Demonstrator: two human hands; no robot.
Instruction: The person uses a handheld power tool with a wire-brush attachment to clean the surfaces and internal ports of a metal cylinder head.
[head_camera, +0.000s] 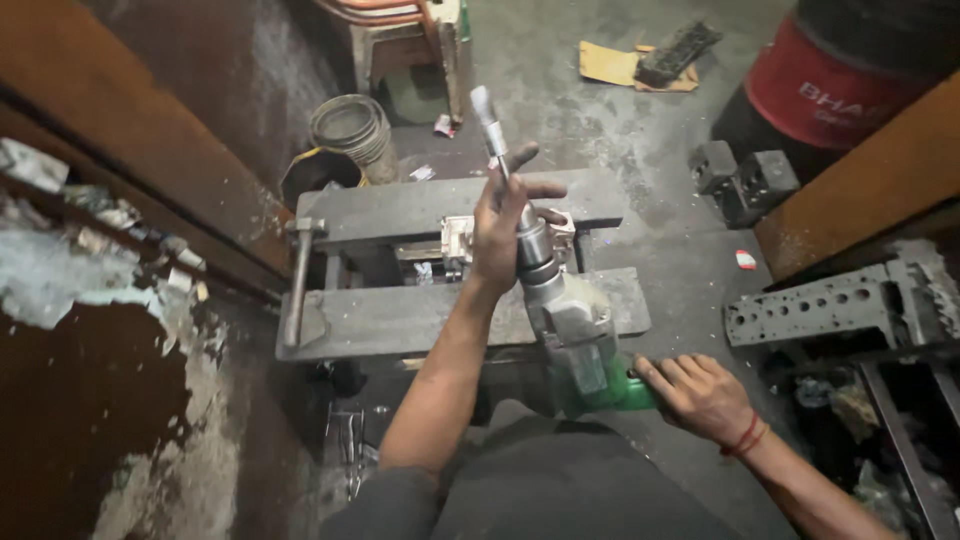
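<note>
I hold a power drill (570, 320) with a grey metal body and a green rear handle, pointing away from me over a low metal stand (440, 315). My left hand (505, 230) wraps around the chuck, just below the long grey bit (488, 125) that sticks up and away. My right hand (700, 395) grips the green handle at the near end. A small shiny metal block (455, 243) sits in the gap between the stand's two flat bars, partly hidden by my left hand.
A metal pin (298, 280) stands at the stand's left end. A ribbed can (350, 130) and stool legs (410, 45) are behind it. Dark blocks (745, 180), a red drum (830, 85) and a perforated metal bar (830, 305) lie to the right.
</note>
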